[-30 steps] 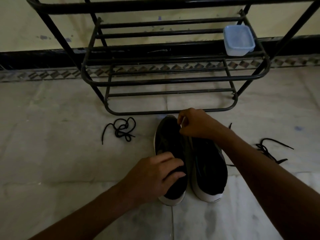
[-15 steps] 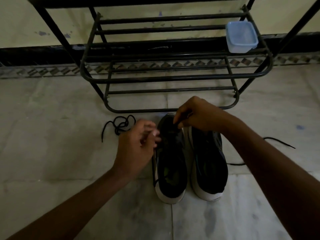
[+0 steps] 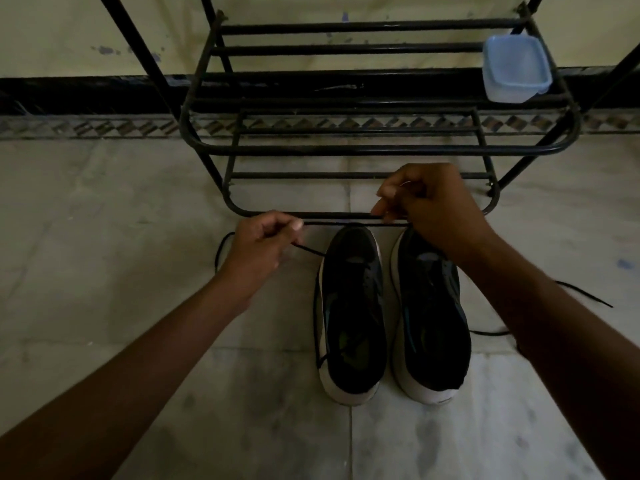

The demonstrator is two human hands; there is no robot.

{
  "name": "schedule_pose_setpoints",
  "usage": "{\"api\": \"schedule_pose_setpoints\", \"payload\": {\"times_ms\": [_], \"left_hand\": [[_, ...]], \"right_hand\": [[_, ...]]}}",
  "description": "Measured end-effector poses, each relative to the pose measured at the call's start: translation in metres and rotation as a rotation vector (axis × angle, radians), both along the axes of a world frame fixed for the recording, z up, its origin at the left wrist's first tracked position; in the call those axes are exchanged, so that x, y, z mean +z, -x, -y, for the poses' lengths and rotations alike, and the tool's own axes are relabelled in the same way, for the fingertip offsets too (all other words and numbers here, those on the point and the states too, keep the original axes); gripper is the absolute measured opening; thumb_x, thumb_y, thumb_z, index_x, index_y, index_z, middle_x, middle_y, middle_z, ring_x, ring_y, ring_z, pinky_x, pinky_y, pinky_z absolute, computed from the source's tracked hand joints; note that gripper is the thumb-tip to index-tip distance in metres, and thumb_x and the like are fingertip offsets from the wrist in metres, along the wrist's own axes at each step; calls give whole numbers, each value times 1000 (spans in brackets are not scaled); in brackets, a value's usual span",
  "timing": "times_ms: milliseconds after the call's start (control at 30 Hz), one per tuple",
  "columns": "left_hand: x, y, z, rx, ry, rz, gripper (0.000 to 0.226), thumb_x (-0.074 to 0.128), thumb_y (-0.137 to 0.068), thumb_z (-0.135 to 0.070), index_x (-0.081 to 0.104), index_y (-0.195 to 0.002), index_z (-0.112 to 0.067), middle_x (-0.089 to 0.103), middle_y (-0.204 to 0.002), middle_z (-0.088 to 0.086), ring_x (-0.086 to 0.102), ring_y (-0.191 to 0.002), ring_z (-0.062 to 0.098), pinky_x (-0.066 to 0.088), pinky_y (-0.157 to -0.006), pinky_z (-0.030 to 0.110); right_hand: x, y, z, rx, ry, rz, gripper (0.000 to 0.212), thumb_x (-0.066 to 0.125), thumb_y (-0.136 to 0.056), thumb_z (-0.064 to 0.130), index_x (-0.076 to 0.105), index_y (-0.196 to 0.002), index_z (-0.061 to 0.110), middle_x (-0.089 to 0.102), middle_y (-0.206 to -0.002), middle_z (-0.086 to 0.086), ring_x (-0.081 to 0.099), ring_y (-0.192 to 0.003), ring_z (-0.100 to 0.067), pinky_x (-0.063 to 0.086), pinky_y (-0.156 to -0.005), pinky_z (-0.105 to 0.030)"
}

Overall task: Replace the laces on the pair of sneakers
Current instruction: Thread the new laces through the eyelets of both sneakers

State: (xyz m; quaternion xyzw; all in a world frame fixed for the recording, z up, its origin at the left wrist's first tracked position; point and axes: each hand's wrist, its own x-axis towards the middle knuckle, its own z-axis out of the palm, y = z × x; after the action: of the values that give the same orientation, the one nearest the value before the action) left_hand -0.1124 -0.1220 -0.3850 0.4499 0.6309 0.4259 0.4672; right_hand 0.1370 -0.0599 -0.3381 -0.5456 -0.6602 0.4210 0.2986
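Two black sneakers with white soles stand side by side on the floor, the left sneaker (image 3: pixel 353 306) and the right sneaker (image 3: pixel 431 306), toes pointing away from me. A black lace (image 3: pixel 353 224) is stretched taut just above the toes. My left hand (image 3: pixel 259 247) pinches one part of it at the left, and a short free end hangs from that hand toward the left sneaker. My right hand (image 3: pixel 429 202) pinches the lace over the right sneaker's toe. A strand runs down the left sneaker's outer side.
A black metal shoe rack (image 3: pixel 381 147) stands right behind the sneakers, with a pale blue plastic box (image 3: pixel 516 69) on its shelf. Another black lace (image 3: pixel 581 294) lies on the floor at the right. A loop of lace (image 3: pixel 220 251) shows behind my left hand.
My left hand left the left sneaker's heel, rose and took hold of the lace. Both hands moved apart and up, pulling the lace straight above the toes.
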Motion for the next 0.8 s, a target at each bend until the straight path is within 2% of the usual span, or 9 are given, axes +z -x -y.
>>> {"api": "schedule_pose_setpoints", "payload": {"times_ms": [67, 133, 233, 333, 400, 467, 567, 667, 800], "left_hand": [[-10, 6, 0, 80, 68, -105, 18, 65, -97, -10, 71, -81, -17, 72, -77, -1, 57, -55, -3, 41, -56, 22], [-18, 8, 1, 96, 139, -206, 20, 70, -90, -4, 69, -80, -20, 73, -85, 1, 67, -72, 4, 49, -68, 25], [-17, 4, -1, -69, 64, -342, 38, 81, -79, 0, 65, -106, -22, 70, -107, -4, 65, -101, 1, 53, -92, 26], [-1, -11, -2, -292, -15, -197, 68, 88, -76, -15, 54, -134, -19, 72, -119, -9, 61, -118, -3, 49, -99, 26], [8, -22, -2, -333, 6, 15, 65, 84, -79, -12, 55, -136, -16, 76, -113, -1, 68, -114, 10, 55, -94, 34], [11, -29, -1, -312, -49, 125, 46, 77, -84, -3, 63, -127, -14, 78, -96, 5, 74, -97, 16, 58, -83, 29], [6, -28, 0, -252, -167, 41, 18, 66, -94, -2, 73, -106, -14, 75, -79, -5, 72, -77, 11, 55, -74, 22], [-6, -15, -1, -233, -186, -78, 18, 64, -97, -6, 75, -90, -17, 68, -68, -8, 63, -63, 6, 48, -58, 18], [-14, -2, 3, -346, -200, -308, 26, 77, -88, -9, 77, -91, -35, 76, -85, -19, 72, -85, 1, 52, -76, 14]], "right_hand": [[-6, 4, 3, -18, -16, -18, 16, 52, -102, 5, 67, -98, 8, 77, -94, 0, 73, -90, -6, 57, -85, -25], [-12, 10, 6, 22, -85, 54, 12, 59, -100, 12, 71, -99, 13, 75, -99, 4, 69, -97, -8, 56, -91, -32], [-13, 21, 12, 107, -139, 70, 9, 66, -95, 13, 75, -97, 13, 73, -94, 0, 68, -88, -15, 57, -86, -41], [-9, 31, 18, 186, -170, -11, 9, 71, -91, 17, 73, -96, 11, 72, -91, -3, 70, -84, -16, 59, -79, -42], [-9, 33, 19, 159, -220, -44, 10, 75, -89, 19, 72, -93, 11, 72, -86, -2, 70, -80, -14, 59, -77, -40], [-10, 33, 18, 100, -241, -75, 10, 77, -87, 19, 73, -90, 11, 73, -83, 0, 71, -78, -13, 59, -78, -40], [-16, 28, 21, 65, -174, -116, 8, 75, -89, 17, 72, -93, 11, 74, -85, 1, 71, -80, -12, 60, -79, -33], [-28, 21, 29, -11, -19, -117, 12, 72, -92, 21, 66, -100, 14, 72, -88, -1, 71, -80, -10, 58, -72, -22], [-39, 15, 37, 91, 157, 171, 8, 69, -93, 18, 65, -100, 19, 66, -92, 4, 65, -87, -6, 49, -70, -16]]}}
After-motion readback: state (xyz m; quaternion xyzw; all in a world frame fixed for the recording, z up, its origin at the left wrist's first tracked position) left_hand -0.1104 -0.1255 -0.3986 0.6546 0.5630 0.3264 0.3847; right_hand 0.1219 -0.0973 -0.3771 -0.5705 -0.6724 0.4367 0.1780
